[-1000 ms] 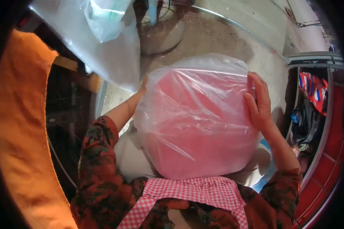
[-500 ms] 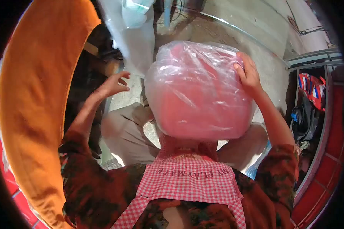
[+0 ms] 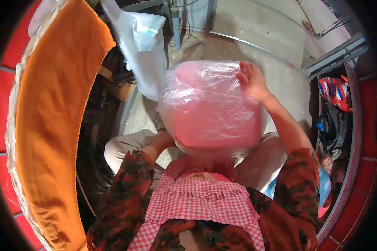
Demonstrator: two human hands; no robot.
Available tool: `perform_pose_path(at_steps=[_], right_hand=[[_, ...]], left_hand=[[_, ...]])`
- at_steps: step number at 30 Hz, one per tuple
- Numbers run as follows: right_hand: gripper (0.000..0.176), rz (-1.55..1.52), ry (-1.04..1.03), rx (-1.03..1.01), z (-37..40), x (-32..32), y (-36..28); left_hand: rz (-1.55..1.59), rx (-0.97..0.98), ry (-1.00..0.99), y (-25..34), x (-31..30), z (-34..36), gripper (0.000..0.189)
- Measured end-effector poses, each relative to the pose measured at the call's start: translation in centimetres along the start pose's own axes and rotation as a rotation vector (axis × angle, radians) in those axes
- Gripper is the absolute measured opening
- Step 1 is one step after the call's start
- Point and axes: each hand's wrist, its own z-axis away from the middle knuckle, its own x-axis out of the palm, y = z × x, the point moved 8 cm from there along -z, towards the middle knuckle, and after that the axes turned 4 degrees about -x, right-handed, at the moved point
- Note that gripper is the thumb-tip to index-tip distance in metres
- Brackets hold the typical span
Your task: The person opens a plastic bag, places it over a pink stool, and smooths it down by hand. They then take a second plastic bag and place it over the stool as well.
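Note:
A bulky pink bundle in a clear plastic bag (image 3: 209,108) sits upright between my knees, its film shiny and wrinkled on top. My right hand (image 3: 254,81) lies on its upper right edge, fingers stretched out and thumb apart against the plastic. At the lower left of the bundle, my left hand (image 3: 166,139) goes in under or behind it; only the wrist shows and the fingers are hidden. Below the bundle is the pink checked apron (image 3: 205,201) that I wear.
Orange fabric (image 3: 50,125) covers a surface along the left. A whitish plastic sheet (image 3: 144,62) hangs beyond the bundle. On the right, a metal-framed shelf (image 3: 343,175) holds a red, white and blue packet (image 3: 335,92) and a black bag (image 3: 334,129). A blue post (image 3: 176,31) stands at the back.
My left hand has moved from open air at the left to the bundle's lower left side. The right hand stays on the upper right edge. The view has shifted slightly.

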Motion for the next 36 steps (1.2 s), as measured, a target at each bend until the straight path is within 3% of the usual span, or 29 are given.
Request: perform_pose_path(at_steps=[8,13,16,17,18,20,22,23,26,30,32,36], right_hand=[[0.052,0.107,-0.006,-0.018,-0.2,0.9,0.8],[0.053,0.059,-0.092,-0.022,-0.1,0.4,0.2],[0.052,0.068,-0.106,-0.01,0.0,0.0,-0.2],[0.052,0.066,-0.111,0.001,0.1,-0.1,-0.3],[0.051,0.046,-0.106,0.015,0.2,0.0,-0.2],[0.05,0.015,-0.112,0.04,0.1,0.3,0.0],[0.05,-0.004,-0.204,0.078,-0.7,-0.2,-0.2],[0.05,-0.014,-0.251,0.103,-0.9,-0.5,0.2],[0.05,-0.346,0.248,0.103,-1.4,-5.2,3.1],[0.044,-0.783,0.448,0.252,5.0,-9.1,7.4],[0.037,-0.603,0.401,0.227,9.3,-7.4,7.9],[0.03,-0.67,0.347,0.436,16.8,-4.7,6.2]], left_hand=[[0.201,-0.218,-0.14,-1.7,-0.2,0.1,0.038],[0.763,-0.568,-0.289,-4.6,-2.0,2.6,0.027],[0.826,-0.869,0.053,-4.6,-10.5,6.1,0.022],[0.784,-0.76,0.486,-1.8,-16.5,7.1,0.019],[0.693,-0.683,0.795,-2.4,-19.0,7.7,0.016],[0.261,-0.456,0.893,7.6,-28.0,5.9,0.026],[0.076,-0.329,0.887,13.4,-31.0,2.0,0.04],[-0.011,-0.262,0.881,15.1,-31.4,0.6,0.048],[0.224,-0.37,0.609,5.5,-23.1,-4.2,0.061],[0.778,-0.619,0.48,2.5,-20.2,-3.9,0.077],[1.062,-0.781,0.404,1.5,-17.4,-2.5,0.087],[1.304,-0.767,0.412,2.0,-16.8,-2.9,0.093]])
